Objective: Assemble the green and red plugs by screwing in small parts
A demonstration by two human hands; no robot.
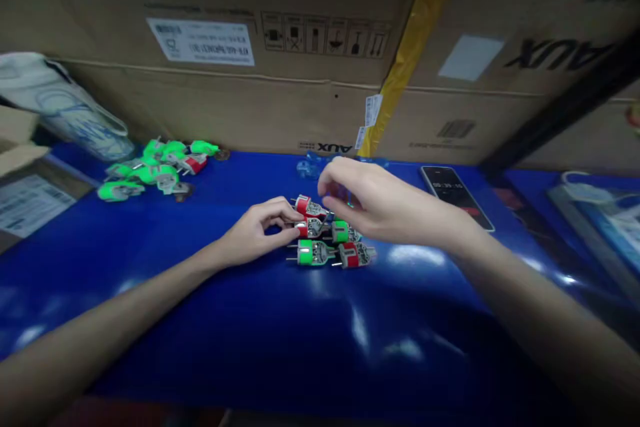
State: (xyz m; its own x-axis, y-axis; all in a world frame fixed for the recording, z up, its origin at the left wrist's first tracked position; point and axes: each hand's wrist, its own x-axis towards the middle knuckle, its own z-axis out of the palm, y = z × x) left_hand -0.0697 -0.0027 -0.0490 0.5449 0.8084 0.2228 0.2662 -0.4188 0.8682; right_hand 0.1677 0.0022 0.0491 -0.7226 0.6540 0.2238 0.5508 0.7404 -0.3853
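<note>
Several open plugs with red or green bands and metal pins lie grouped on the blue table. My left hand pinches one red plug at its pin end. Over the far side of the group, my right hand is closed, with curled fingers pointing down; a small dark blue bit shows below its fingertips, too small to name. Partly behind those fingers lies another red plug. Nearer me are a green plug, a second green plug and a red plug.
A heap of green and red plugs lies at the back left, near a pale bottle and an open carton. Blue transparent pieces sit behind my hands. A phone lies to the right. Large cardboard boxes wall the back.
</note>
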